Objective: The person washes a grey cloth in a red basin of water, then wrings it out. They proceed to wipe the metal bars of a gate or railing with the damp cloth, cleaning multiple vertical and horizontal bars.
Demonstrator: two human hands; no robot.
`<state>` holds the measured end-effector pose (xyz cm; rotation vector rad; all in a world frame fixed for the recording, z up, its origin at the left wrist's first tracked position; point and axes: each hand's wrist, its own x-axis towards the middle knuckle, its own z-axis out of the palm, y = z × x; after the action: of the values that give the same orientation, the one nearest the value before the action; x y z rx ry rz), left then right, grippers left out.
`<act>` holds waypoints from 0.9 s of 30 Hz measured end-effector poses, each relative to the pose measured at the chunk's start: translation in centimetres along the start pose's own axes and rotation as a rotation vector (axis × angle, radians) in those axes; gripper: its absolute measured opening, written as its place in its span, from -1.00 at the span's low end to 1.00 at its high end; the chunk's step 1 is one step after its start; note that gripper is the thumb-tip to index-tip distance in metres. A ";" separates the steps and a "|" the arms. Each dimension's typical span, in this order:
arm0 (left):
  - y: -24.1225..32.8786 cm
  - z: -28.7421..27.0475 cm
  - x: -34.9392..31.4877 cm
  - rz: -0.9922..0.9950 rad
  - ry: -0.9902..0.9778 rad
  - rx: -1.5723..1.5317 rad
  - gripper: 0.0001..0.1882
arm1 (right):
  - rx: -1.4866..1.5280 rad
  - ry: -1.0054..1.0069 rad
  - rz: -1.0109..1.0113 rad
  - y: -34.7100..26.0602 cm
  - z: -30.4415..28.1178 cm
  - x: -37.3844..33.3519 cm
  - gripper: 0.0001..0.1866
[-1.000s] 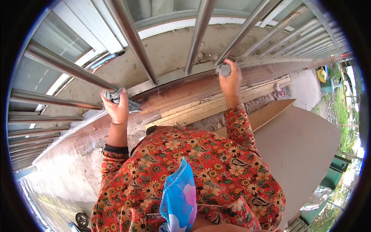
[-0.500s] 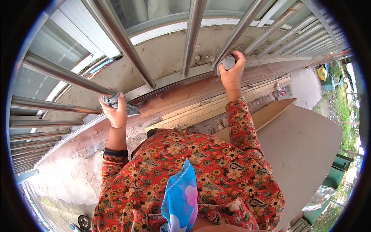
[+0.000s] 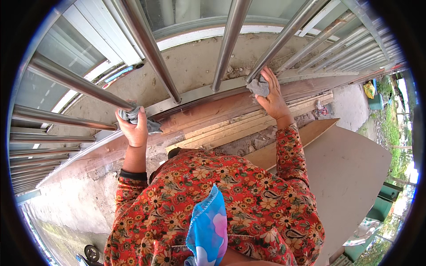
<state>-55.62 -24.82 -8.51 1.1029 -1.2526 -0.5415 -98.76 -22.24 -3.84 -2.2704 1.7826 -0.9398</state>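
A grey cloth [image 3: 153, 127] is bunched around the lower end of a metal bar [image 3: 82, 86] on the left, and my left hand [image 3: 136, 132] is closed on it, thumb up. Part of the cloth hangs out to the right of the thumb. My right hand [image 3: 274, 102] holds a second grey cloth [image 3: 259, 87] against the foot of another steel bar [image 3: 284, 40]. Its fingers reach up along the far side of that bar, and the cloth lies between thumb and fingers. Both bars stand on the pale lower rail [image 3: 199, 95] of the railing.
Behind the bars runs a dusty ledge [image 3: 191, 57] with crumbs of debris, and a blue-and-white brush-like item [image 3: 119, 76] lies by the window frame. Below the rail are wooden planks [image 3: 239, 126] and a large grey board [image 3: 346, 173]. Green bins [image 3: 382, 206] stand at right.
My right hand has shifted slightly right and down, and its fingers have straightened from a curled grip around the cloth. My left hand stays at its bar. The view has tilted a little.
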 end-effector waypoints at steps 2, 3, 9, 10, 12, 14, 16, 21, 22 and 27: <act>0.0 0.0 0.0 0.012 0.000 0.013 -0.55 | -0.005 0.005 0.014 0.1 -0.6 0.5 -0.19; 0.0 0.0 0.0 0.028 0.004 0.018 -0.56 | -0.052 0.055 0.019 0.2 -0.8 0.8 -0.21; 0.0 0.2 -0.1 0.037 0.012 0.000 -0.57 | -0.252 0.402 0.069 0.4 1.6 3.1 -0.39; 0.1 0.2 -0.1 0.052 0.011 0.018 -0.57 | -0.326 0.416 0.122 0.4 2.4 3.4 -0.56; 0.2 0.2 0.0 0.000 0.013 -0.035 -0.57 | -0.344 0.460 0.124 0.5 3.4 3.9 -0.65; 0.2 0.1 0.0 -0.023 0.015 -0.016 -0.57 | -0.321 0.477 0.137 0.5 3.9 3.9 -0.73; 0.4 0.1 0.0 -0.037 -0.001 -0.062 -0.57 | -0.273 0.476 0.104 0.4 4.1 3.4 -0.70; 0.5 0.0 0.1 -0.052 -0.018 -0.069 -0.56 | -0.052 0.509 0.178 -0.7 4.4 1.0 -0.66; 0.5 -0.1 0.1 -0.048 -0.028 -0.088 -0.57 | 0.004 0.538 0.225 -0.9 4.4 0.7 -0.67; 0.6 -0.4 0.3 -0.039 -0.066 -0.095 -0.62 | 0.050 0.825 0.379 -1.3 4.4 0.6 -0.61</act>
<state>-55.30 -24.66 -7.81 1.0386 -1.2520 -0.6648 -95.33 -23.64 -6.55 -1.4865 2.2928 -1.9635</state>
